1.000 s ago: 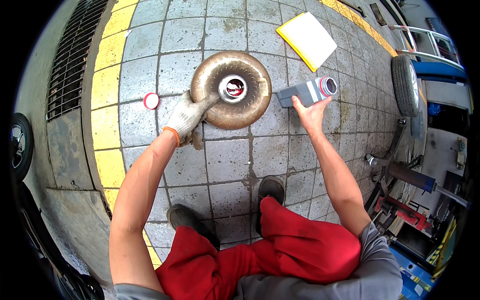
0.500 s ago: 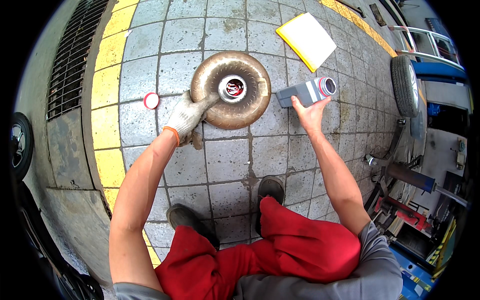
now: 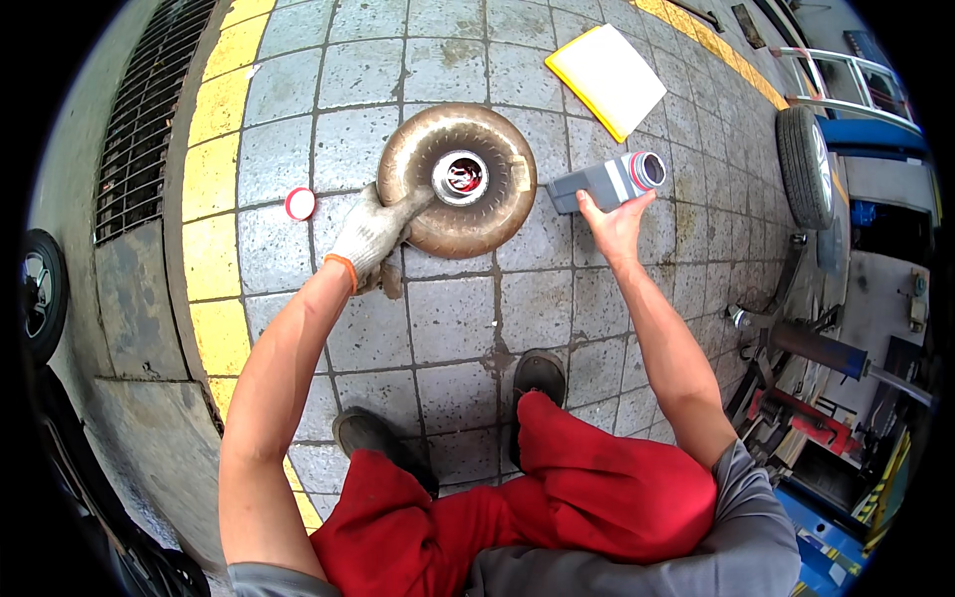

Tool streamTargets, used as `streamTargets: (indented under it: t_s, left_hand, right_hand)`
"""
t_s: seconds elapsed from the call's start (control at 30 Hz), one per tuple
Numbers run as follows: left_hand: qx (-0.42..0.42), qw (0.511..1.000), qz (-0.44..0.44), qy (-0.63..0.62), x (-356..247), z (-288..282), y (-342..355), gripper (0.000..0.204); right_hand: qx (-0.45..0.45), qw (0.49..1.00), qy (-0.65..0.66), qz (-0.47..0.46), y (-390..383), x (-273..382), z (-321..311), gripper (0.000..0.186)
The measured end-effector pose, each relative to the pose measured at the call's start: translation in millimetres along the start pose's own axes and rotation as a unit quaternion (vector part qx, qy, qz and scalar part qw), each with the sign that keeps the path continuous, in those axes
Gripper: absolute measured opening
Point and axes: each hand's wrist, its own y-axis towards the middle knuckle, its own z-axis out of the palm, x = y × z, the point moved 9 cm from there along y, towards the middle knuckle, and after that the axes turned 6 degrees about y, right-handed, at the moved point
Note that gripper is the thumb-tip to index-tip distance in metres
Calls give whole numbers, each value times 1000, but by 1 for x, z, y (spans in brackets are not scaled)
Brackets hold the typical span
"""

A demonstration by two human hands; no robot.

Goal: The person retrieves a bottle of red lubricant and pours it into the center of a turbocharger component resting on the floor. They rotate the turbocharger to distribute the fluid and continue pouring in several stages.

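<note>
Torque converter (image 3: pixel 460 234) lies on the tiled floor (image 3: pixel 453 318), red fluid (image 3: pixel 464 177) showing inside its hub (image 3: pixel 461 200). At its left, the gloved left hand (image 3: pixel 373 227) lays one digit over it; whether the hidden fingers grip, I cannot tell. Right of it, the bare right hand (image 3: pixel 615 224) clasps a tilted, uncapped grey bottle (image 3: pixel 587 183), thumb and fingers wrapped around.

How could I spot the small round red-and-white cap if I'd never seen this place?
Find the long yellow painted stripe along the left of the grey tiled floor. Just right of it, before you reach the left hand in its off-white knitted glove, lies the cap. White-faced and red-rimmed, it is far smaller than the brown metal ring-shaped part nearby.
</note>
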Motion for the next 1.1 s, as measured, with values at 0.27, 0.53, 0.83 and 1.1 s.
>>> streamTargets:
  t_s: [0.27,0.53,0.83,1.1]
  left_hand:
    - [37,999,-9,-28,-7,3,-4,82]
    - [22,999,-12,-36,6,5,6,83]
    - [17,1000,-16,15,-8,3,-8,86]
    - [-12,999,5,41,4,-2,2,86]
  right_hand:
    - [-1,1000,-4,7,0,-7,-2,113]
    - [1,1000,-3,4,2,-8,-1,113]
    - [-1,1000,5,-4,0,-4,-1,109]
    - [-4,1000,6,3,1,-8,-1,109]
